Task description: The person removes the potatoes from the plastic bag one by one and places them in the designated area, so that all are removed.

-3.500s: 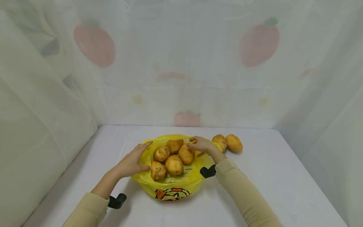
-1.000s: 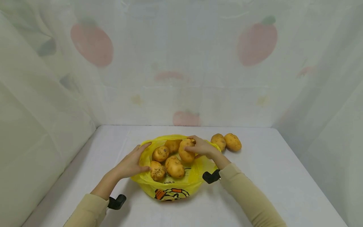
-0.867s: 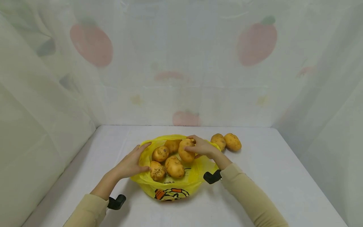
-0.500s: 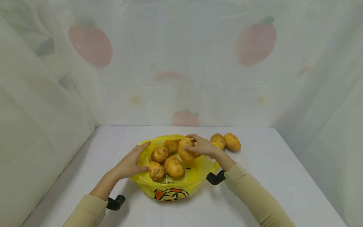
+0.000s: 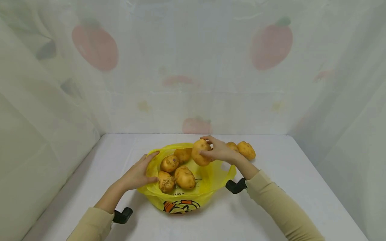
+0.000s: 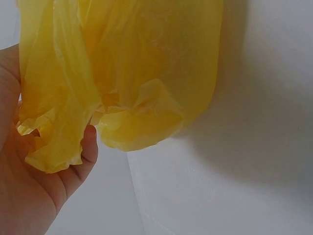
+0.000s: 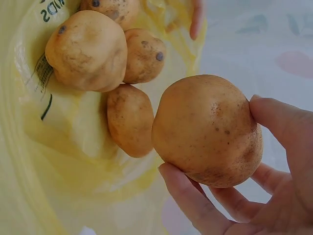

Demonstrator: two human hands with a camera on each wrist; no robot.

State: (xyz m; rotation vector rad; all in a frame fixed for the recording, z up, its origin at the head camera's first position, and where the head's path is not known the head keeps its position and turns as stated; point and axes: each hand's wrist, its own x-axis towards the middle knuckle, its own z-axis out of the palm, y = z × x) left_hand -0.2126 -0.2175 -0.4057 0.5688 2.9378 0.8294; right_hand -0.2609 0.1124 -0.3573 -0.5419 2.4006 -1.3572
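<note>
A yellow plastic bag stands wide-mouthed on the table, printed with an orange and black figure at its front. Several potatoes lie inside it, among them a front potato. My right hand grips another potato between thumb and fingers, above the bag's far right rim. At the left side my left hand holds the bag's rim, thumb toward the inside. In the left wrist view crumpled bag film hangs over the palm of that hand, and part of its fingers is hidden behind it.
Two loose potatoes lie on the table behind my right forearm; the outer potato shows fully, the other is partly covered. White fabric walls with faded fruit prints enclose the white table at the back and sides.
My right hand has taken hold of a potato in the bag and lifted it up and slightly right, over the rim. The left hand has stayed at the bag's left side.
</note>
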